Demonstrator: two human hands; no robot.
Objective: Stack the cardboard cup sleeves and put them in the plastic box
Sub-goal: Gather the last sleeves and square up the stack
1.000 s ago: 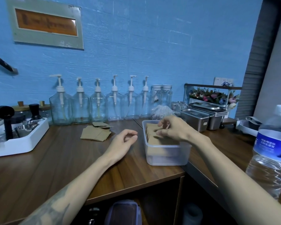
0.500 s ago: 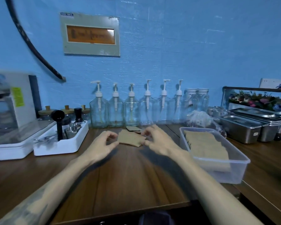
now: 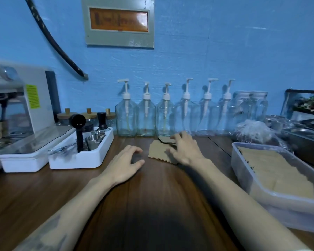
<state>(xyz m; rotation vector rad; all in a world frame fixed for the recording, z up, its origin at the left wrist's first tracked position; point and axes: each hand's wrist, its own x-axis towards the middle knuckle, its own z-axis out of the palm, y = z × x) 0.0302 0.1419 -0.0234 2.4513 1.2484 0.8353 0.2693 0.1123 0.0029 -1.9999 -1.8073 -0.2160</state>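
- Right hand (image 3: 186, 149): fingers spread, palm down, lying on loose cardboard sleeves (image 3: 159, 150) on wooden counter (image 3: 152, 187); one more sleeve (image 3: 166, 139) just beyond fingertips.
- Left hand (image 3: 124, 163): empty, loosely curled, just left of sleeves, not touching them.
- Plastic box (image 3: 243, 167): well right of right hand, stacked sleeves inside.

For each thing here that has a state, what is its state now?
Clear plastic box: open, lidless, holding stacked brown sleeves.
Loose brown cardboard sleeves: flat on the wooden counter.
Right hand: fingers spread on the loose sleeves.
Left hand: open, empty.
Clear glass pump bottles: upright, nearly empty.
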